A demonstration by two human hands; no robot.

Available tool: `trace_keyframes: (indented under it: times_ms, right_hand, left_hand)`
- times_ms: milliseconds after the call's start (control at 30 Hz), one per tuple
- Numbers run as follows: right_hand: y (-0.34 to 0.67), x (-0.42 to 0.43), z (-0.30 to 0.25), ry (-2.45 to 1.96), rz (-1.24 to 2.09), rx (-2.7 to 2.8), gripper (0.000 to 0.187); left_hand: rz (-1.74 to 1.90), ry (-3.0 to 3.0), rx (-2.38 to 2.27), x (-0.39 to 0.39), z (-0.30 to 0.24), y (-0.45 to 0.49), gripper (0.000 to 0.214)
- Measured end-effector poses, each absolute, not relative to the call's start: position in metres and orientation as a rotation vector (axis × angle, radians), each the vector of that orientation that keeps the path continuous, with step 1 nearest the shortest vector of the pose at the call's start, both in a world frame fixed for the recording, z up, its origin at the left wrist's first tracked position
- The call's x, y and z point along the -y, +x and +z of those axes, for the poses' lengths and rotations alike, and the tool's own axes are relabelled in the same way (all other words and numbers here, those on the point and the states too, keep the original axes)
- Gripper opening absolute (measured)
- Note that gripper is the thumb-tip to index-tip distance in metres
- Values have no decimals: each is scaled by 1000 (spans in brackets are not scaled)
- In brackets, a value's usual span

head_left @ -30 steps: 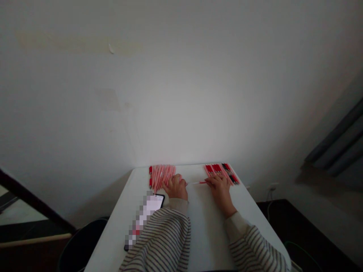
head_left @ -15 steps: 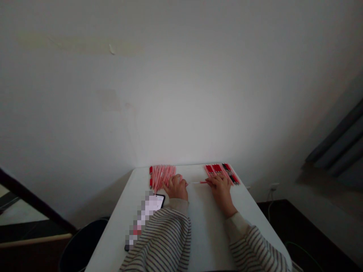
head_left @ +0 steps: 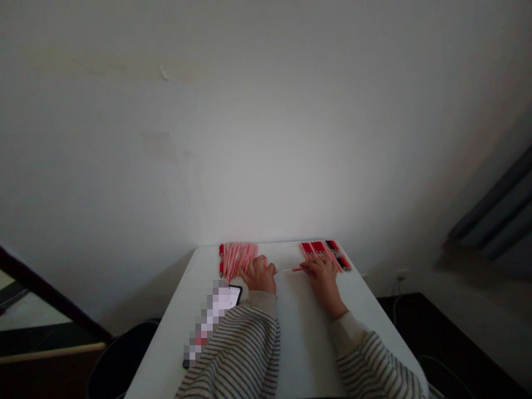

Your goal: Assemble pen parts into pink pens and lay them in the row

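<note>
My left hand (head_left: 260,275) and my right hand (head_left: 322,274) rest on a white table (head_left: 299,338), both closed on the ends of one thin pen part (head_left: 288,270), white at the left and red at the right, held level between them. A bundle of pink pens (head_left: 236,258) lies just left of my left hand. A row of red and black pens (head_left: 326,252) lies just beyond my right hand. Both sleeves are striped.
A phone (head_left: 214,318) with a lit screen lies on the table under my left forearm. A pale wall rises right behind the table. A dark round bin (head_left: 120,360) stands left of the table, and dark floor lies to the right.
</note>
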State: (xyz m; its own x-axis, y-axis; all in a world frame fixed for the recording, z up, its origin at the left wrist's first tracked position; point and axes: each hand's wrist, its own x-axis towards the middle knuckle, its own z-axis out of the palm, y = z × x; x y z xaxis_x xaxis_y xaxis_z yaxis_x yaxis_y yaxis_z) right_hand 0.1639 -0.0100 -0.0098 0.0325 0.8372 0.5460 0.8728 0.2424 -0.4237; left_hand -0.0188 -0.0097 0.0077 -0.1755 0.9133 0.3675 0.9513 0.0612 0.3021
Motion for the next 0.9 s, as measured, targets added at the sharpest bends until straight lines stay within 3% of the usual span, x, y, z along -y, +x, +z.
trace_keyframes:
  times_ms: [900]
  right_hand:
    - [162, 13, -2, -1603, 16, 1905, 20]
  left_hand:
    - [-1141, -2016, 2102, -1, -8, -22, 14]
